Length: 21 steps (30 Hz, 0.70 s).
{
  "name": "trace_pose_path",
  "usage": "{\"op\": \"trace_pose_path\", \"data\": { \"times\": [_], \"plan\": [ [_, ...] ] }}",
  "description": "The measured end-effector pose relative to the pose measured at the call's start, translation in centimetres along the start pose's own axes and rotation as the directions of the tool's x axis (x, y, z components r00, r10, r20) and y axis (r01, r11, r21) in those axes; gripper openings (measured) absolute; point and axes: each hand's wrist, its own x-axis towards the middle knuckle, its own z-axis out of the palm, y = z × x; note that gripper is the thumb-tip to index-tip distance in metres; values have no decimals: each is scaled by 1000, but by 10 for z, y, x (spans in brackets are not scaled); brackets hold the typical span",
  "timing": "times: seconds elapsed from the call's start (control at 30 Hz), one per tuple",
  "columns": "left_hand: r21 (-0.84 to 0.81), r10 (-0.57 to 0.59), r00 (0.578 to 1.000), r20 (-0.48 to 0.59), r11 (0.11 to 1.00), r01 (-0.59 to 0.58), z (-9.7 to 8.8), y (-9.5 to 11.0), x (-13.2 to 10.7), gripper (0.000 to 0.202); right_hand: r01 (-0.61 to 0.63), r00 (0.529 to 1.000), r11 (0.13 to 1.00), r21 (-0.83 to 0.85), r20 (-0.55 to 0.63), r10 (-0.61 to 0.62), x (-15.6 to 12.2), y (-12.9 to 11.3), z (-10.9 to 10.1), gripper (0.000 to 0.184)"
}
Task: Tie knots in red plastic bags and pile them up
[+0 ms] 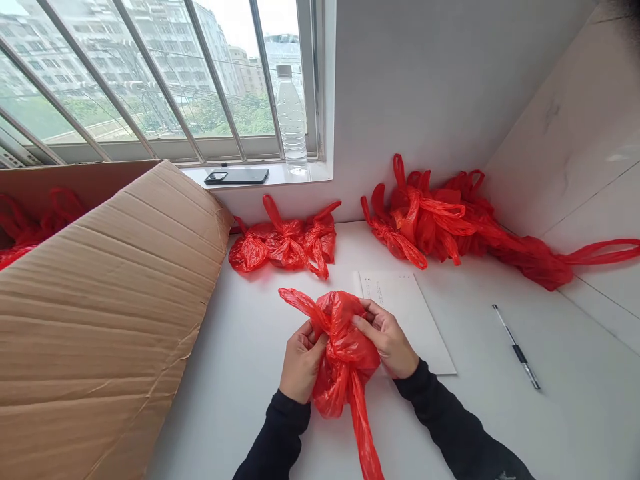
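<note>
A white tabletop point(240, 413) spreads beneath the left hand point(300, 363) and right hand point(393, 340), pinching a red bag point(345, 353); beyond their fingers, a barred window point(159, 80).

Shows translucent red on knotted, rounded plastic bag point(353, 350); parallel-lined brown on angular cardboard box point(107, 313); plain white on flat desk point(240, 373).

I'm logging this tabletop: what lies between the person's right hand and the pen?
The head view shows part of the white paper beside the right hand, then white tabletop up to the pen.
</note>
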Motion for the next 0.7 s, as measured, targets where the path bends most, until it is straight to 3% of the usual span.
{"op": "trace_pose_path", "data": {
  "times": [0.2, 0.4, 0.7],
  "plan": [
    [46, 17, 999, -35, 999, -16, -3, -2, -1, 32, -2, 1000, 1000, -16, 12, 2, 0, -2, 0, 38],
    [124, 54, 995, 78, 990, -64, -4, 2, -3, 30, 17, 1000, 999, -47, 7, -17, 1, 1, 1, 35],
    [85, 64, 996, -60, 995, -59, 1, 2, -4, 31, 19, 1000, 992, -123, 18, -17, -1, 1, 4, 35]
  ]
}}
